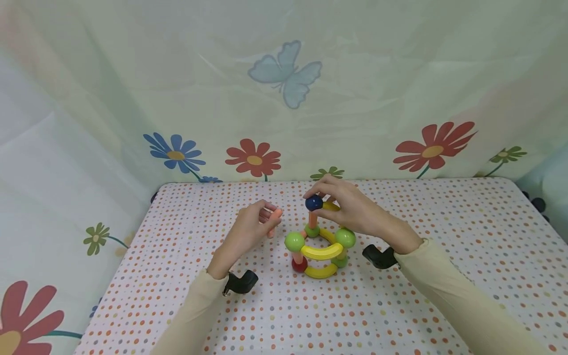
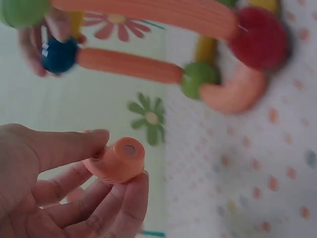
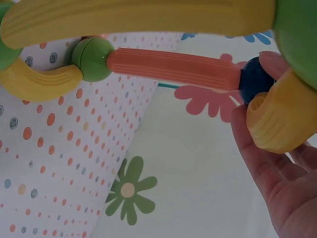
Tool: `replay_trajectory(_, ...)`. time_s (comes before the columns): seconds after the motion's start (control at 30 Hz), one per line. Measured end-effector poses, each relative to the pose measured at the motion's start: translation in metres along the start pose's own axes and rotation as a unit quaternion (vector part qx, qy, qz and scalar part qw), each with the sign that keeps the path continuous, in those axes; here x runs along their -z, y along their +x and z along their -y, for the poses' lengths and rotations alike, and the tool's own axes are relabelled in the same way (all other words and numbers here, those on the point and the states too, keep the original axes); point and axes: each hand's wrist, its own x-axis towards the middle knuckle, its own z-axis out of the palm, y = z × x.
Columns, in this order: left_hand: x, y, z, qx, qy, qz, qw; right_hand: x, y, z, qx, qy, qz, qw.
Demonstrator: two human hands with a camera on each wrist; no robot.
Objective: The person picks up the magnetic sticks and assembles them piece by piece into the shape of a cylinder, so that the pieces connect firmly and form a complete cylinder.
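Note:
My right hand [image 1: 352,204] pinches a dark blue ball [image 1: 313,202] between thumb and fingers. The ball sits on top of an upright orange rod [image 3: 173,68], which rises from a green ball [image 3: 93,58]. An upper yellow curved rod [image 3: 287,116] runs beside the right fingers, its end right by the blue ball. To the left of the structure, my left hand [image 1: 254,222] holds an orange magnetic piece [image 2: 119,159], its round end showing a small metal disc. The structure's front has a yellow curved rod [image 1: 321,253] between two green balls [image 1: 294,241], above a red ball [image 1: 299,264].
A dotted cloth covers the table [image 1: 284,315] under the structure. Behind it hangs a pale curtain [image 1: 355,74] printed with flowers and a butterfly. Black wrist cameras [image 1: 241,282] stick out from both wrists, close to the structure's sides.

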Motion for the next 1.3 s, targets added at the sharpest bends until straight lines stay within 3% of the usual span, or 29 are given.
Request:
replay_trajectory(0.2,0.006,0.008,-0.037,-0.038,-0.006,0.045,0.9983,0.0,-0.002,-0.001,-0.002,0.012,-0.006,1.0)
replay_trajectory(0.4,0.006,0.012,-0.05,-0.053,-0.003,0.06,0.9968,-0.001,-0.001,-0.003,0.001,0.023,-0.01,1.0)
replay_trajectory(0.57,0.007,0.016,-0.047,-0.069,-0.012,0.07,0.9951,-0.002,-0.001,-0.006,-0.001,0.025,-0.012,1.0)
replay_trajectory(0.67,0.01,0.018,-0.041,-0.08,-0.041,0.095,0.9914,-0.002,-0.001,-0.007,0.007,0.028,-0.014,0.999)
replay_trajectory(0.83,0.018,0.023,-0.028,-0.042,-0.129,0.165,0.9769,-0.001,-0.001,-0.006,-0.004,0.039,-0.013,0.999)
replay_trajectory(0.97,0.023,0.025,-0.022,-0.018,-0.171,0.197,0.9651,0.006,-0.007,0.008,-0.03,0.046,-0.038,0.998)
replay_trajectory(1.07,0.024,0.026,-0.02,-0.018,-0.193,0.211,0.9581,0.009,-0.013,0.023,-0.005,0.044,-0.063,0.997)
replay_trajectory(1.17,0.025,0.026,-0.018,-0.013,-0.212,0.213,0.9538,0.004,-0.017,0.038,0.036,0.043,-0.043,0.997)
replay_trajectory(1.3,0.024,0.027,-0.017,0.002,-0.239,0.205,0.9491,-0.01,-0.021,0.051,0.062,0.048,0.024,0.997)
